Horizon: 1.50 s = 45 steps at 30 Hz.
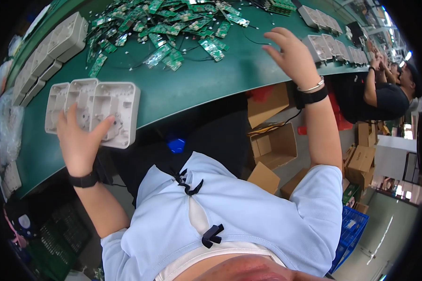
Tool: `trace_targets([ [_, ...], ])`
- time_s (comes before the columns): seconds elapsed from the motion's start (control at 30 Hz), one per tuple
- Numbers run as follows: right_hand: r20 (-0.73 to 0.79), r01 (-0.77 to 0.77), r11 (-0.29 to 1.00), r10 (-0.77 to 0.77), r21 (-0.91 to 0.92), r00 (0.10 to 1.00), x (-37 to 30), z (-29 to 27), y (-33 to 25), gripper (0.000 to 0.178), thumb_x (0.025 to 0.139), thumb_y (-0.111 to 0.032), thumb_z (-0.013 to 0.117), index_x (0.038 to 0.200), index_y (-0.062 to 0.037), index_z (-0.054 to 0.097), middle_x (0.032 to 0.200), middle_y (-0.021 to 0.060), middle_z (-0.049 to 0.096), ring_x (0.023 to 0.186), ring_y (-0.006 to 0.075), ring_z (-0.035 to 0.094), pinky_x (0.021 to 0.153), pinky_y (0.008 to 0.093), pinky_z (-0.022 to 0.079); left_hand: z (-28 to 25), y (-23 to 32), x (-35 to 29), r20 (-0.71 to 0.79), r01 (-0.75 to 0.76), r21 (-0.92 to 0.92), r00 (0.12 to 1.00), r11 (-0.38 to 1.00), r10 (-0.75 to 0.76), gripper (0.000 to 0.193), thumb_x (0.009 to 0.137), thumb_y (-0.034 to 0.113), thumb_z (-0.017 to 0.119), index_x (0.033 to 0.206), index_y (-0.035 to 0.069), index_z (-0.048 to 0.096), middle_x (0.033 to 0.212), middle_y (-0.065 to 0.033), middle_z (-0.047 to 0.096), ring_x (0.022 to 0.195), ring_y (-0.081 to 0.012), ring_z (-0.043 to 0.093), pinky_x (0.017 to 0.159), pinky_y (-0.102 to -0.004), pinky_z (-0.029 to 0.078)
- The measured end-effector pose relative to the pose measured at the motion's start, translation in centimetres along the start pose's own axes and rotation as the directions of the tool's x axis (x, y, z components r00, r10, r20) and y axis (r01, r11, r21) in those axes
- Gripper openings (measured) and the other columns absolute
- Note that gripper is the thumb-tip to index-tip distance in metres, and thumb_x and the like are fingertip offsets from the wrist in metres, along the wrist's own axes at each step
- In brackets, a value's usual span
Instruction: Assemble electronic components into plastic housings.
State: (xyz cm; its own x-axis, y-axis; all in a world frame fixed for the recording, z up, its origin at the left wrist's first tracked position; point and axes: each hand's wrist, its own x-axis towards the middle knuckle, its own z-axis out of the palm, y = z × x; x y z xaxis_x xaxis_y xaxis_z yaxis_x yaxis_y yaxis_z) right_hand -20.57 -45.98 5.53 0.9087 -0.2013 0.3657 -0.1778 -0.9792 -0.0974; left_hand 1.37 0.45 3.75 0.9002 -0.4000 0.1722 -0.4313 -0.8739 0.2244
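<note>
- Resting spread on the front white plastic housing (112, 112), the left hand (79, 140) has its fingers (71, 114) open and the thumb pressed into the moulded recess; nothing is gripped, the part is only pinned flat.
- The right hand (293, 54) hovers open and empty over the green desk (192, 89), beside the pile of green circuit boards (173, 28).
- The housing lies at the desk's near edge, overhanging it slightly, so firm downward pressure is judged wise.
- One board should be lifted singly, clear of the black wires (192, 58).
- More white housings (335, 44) are lined up beyond.
</note>
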Motion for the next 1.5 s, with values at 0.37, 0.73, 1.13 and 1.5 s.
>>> trace_targets([
  [0.37, 0.076, -0.180, 0.982, 0.183, -0.052, 0.980, 1.1, 3.0, 1.1, 0.016, 0.098, -0.004, 0.066, 0.112, -0.0031, 0.071, 0.098, 0.0142, 0.072, 0.092, 0.0302, 0.072, 0.079, 0.0375, 0.058, 0.0, 2.9, -3.8, -0.301, -0.339, -0.174, 0.912, 0.925, 0.278, 0.080, 0.078, 0.046, 0.090, 0.140, 0.005, 0.061, 0.154, -0.0284, 0.050, 0.147, -0.0448, 0.043, 0.121, -0.0594, 0.029],
  [0.73, 0.217, 0.254, -0.861, 0.377, 0.441, 0.901, -0.6, 4.1, -4.4, 0.008, 0.105, 0.000, 0.059, 0.110, 0.0048, 0.063, 0.096, 0.0059, 0.061, 0.086, 0.0166, 0.063, 0.074, 0.0292, 0.053, 2.4, 4.2, -6.1, -0.130, -0.571, -0.102, 0.819, 0.814, 0.558, 0.046, 0.076, 0.024, 0.089, 0.118, 0.013, 0.074, 0.153, -0.0167, 0.054, 0.146, -0.0394, 0.045, 0.117, -0.0732, 0.022],
  [1.13, 0.082, 0.273, -0.679, 0.441, 0.681, 0.894, -2.3, 5.0, -11.5, 0.008, 0.103, -0.003, 0.064, 0.110, -0.0010, 0.068, 0.109, 0.0125, 0.070, 0.100, 0.0223, 0.064, 0.091, 0.0362, 0.051, 2.3, 3.8, -5.9, -0.176, -0.449, -0.239, 0.892, 0.861, 0.416, 0.087, 0.072, 0.028, 0.094, 0.146, 0.008, 0.053, 0.155, -0.0209, 0.047, 0.141, -0.0452, 0.045, 0.119, -0.0606, 0.031],
  [1.5, -0.186, 0.110, 0.301, 0.236, 0.947, 0.954, -2.1, 8.0, -24.5, 0.013, 0.091, 0.008, 0.074, 0.103, 0.0036, 0.075, 0.104, 0.0099, 0.076, 0.097, 0.0177, 0.069, 0.087, 0.0287, 0.052, 1.9, 5.3, -5.5, -0.270, -0.536, -0.481, 0.843, 0.693, 0.465, 0.108, 0.063, 0.014, 0.097, 0.156, 0.005, 0.042, 0.149, -0.0237, 0.048, 0.134, -0.0441, 0.051, 0.115, -0.0527, 0.040],
])
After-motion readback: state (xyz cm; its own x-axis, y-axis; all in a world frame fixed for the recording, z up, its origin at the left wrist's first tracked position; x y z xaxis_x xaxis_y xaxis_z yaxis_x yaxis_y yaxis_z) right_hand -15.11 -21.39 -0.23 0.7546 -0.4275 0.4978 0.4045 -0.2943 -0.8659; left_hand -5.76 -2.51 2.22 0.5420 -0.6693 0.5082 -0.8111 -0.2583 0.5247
